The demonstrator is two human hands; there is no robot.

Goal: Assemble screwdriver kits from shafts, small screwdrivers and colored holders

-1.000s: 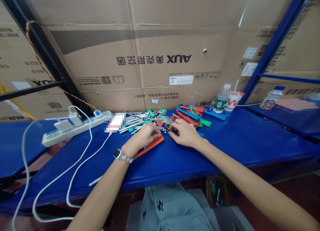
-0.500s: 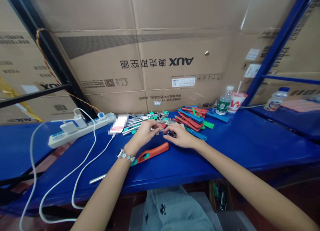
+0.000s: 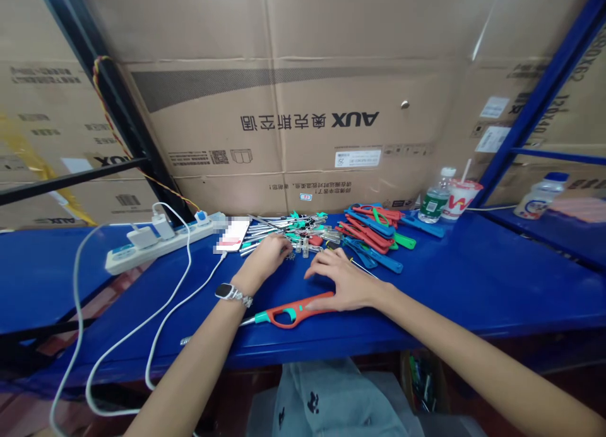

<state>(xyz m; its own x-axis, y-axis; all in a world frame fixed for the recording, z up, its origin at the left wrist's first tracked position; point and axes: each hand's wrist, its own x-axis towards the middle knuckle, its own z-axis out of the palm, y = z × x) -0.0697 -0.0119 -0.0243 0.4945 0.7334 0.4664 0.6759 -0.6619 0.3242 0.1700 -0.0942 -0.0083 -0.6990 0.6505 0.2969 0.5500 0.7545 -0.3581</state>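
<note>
An orange long-neck lighter (image 3: pixel 294 312) with a teal trigger and collar lies across the near part of the blue table, its metal tube passing behind my left forearm. My right hand (image 3: pixel 348 280) is over its rear end, thumb touching the orange body and fingers spread apart. Farther back, my left hand (image 3: pixel 271 255) has its fingers curled together beside small clear and metal parts (image 3: pixel 303 247); whatever they pinch is hidden. Metal lighter tubes with teal pieces (image 3: pixel 293 222) are piled behind it. A thin rod (image 3: pixel 363 269) lies just beyond my right hand.
Red, blue and green handle shells (image 3: pixel 374 230) are heaped at the back. A phone (image 3: pixel 235 233), power strip (image 3: pixel 161 246) and loose white cable (image 3: pixel 177 314) occupy the left. A water bottle (image 3: pixel 433 200) and cup (image 3: pixel 458 200) stand right, before a large carton (image 3: pixel 307 89).
My right hand has left the small parts and come down toward me onto the lighter, its fingers opening. The lighter has shifted slightly. My left hand stays near the parts.
</note>
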